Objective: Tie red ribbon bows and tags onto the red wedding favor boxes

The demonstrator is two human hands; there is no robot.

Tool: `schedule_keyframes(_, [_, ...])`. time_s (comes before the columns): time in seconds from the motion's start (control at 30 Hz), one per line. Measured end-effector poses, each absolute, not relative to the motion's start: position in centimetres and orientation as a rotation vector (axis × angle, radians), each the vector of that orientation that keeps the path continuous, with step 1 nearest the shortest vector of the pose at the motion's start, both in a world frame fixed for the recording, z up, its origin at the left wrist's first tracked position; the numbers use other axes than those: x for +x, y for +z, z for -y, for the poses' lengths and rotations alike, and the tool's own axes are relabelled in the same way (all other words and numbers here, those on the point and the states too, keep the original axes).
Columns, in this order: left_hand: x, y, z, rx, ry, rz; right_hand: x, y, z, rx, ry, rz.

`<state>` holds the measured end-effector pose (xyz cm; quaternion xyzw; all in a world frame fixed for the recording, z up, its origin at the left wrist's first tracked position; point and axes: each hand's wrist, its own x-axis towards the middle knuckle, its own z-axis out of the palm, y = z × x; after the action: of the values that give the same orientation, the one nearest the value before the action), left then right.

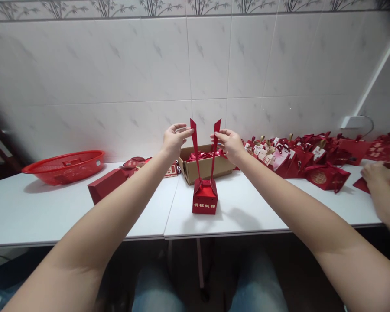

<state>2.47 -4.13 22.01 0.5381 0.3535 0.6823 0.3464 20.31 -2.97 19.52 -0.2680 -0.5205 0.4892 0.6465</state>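
Note:
A small red gift box (204, 197) with gold characters stands on the white table (240, 212) in front of me. Two red ribbon ends rise straight up from its top. My left hand (173, 139) pinches the left ribbon (194, 147) near its tip. My right hand (229, 143) pinches the right ribbon (214, 149) the same way. Both ribbons are held taut above the box.
An open cardboard carton (195, 168) with red ribbons sits behind the box. A red plastic basket (65, 165) and a flat red box (107, 184) lie at the left. Many finished red gift bags (312, 158) crowd the right. Another person's hand (378, 175) works at the far right edge.

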Motion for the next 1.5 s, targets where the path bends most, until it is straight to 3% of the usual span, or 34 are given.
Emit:
schedule_keyframes(0.53, [4.2, 22.7, 5.3, 1.969, 1.818, -1.125, 17.7, 21.7, 3.7, -0.663, 1.318, 1.402])
schedule_keyframes(0.73, [3.9, 22.2, 5.5, 2.21, 1.858, -1.249, 18.3, 22.2, 3.3, -0.642, 1.71, 1.332])
schedule_keyframes(0.9, [3.9, 21.3, 5.5, 1.863, 1.786, -1.184, 18.3, 22.2, 3.3, -0.657, 1.786, 1.23])
schedule_keyframes(1.03, [2.6, 20.2, 4.9, 1.438, 1.185, -1.119, 19.2, 21.6, 3.2, -0.65, 1.518, 1.43])
schedule_keyframes(1.1, [1.9, 19.6, 4.8, 1.386, 1.043, -1.057, 20.2, 21.5, 3.4, -0.616, 1.329, 1.705])
schedule_keyframes(1.27, [1.5, 19.1, 5.1, 1.365, 1.067, -1.048, 22.2, 21.3, 4.1, -0.646, 0.414, 2.368])
schedule_keyframes(1.4, [2.0, 19.3, 5.8, 1.325, 1.057, -1.021, 21.8, 20.8, 4.0, -0.555, -0.429, 2.486])
schedule_keyframes(1.5, [2.2, 19.3, 6.2, 1.351, 1.009, -0.973, 21.1, 20.4, 4.0, -0.569, -0.808, 2.441])
